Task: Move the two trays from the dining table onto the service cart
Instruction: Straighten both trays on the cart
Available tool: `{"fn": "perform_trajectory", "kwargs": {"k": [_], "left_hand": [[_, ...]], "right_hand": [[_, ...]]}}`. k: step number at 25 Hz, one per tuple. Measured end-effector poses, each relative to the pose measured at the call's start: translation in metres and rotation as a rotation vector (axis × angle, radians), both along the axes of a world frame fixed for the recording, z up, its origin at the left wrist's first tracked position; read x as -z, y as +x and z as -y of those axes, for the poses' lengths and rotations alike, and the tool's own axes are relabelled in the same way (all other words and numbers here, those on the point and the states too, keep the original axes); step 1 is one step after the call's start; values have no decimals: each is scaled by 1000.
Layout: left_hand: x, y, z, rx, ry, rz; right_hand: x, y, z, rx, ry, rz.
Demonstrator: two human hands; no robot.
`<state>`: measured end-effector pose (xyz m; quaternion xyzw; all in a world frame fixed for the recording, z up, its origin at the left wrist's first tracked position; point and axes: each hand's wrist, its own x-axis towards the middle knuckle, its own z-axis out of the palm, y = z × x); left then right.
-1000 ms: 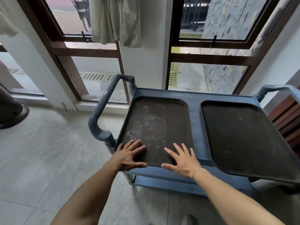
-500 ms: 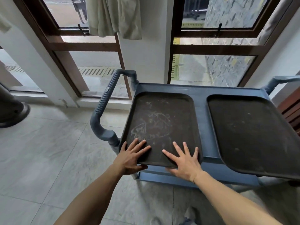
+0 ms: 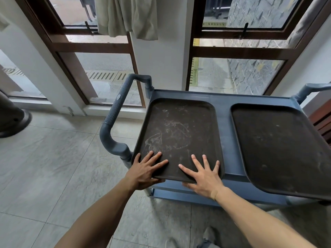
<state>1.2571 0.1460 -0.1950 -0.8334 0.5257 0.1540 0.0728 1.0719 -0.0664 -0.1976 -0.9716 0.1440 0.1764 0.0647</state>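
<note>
Two dark brown trays lie side by side on the top shelf of the blue service cart (image 3: 226, 126). The scratched left tray (image 3: 179, 133) sticks out a little over the cart's near edge. My left hand (image 3: 145, 171) and my right hand (image 3: 203, 174) both hold that near rim, fingers spread on top and thumbs tucked beneath. The right tray (image 3: 279, 149) lies untouched and overhangs the cart's near right corner.
The cart's left handle (image 3: 114, 120) juts toward the tiled floor (image 3: 46, 167). Windows and a white wall stand right behind the cart. A dark round base (image 3: 12, 120) sits at far left, and wooden slats (image 3: 322, 122) at far right.
Both hands have slid back from the tray's surface to its near rim, thumbs now under it. The left tray's near edge has come slightly off the cart toward me.
</note>
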Motion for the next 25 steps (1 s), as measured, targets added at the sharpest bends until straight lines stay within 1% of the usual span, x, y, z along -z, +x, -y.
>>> {"fn": "perform_trajectory", "kwargs": {"k": [12, 25], "left_hand": [[-1, 46, 35, 2, 2, -2], [11, 69, 53, 5, 16, -33]], "right_hand": [[-9, 42, 33, 12, 2, -29], [4, 63, 49, 29, 12, -59]]}}
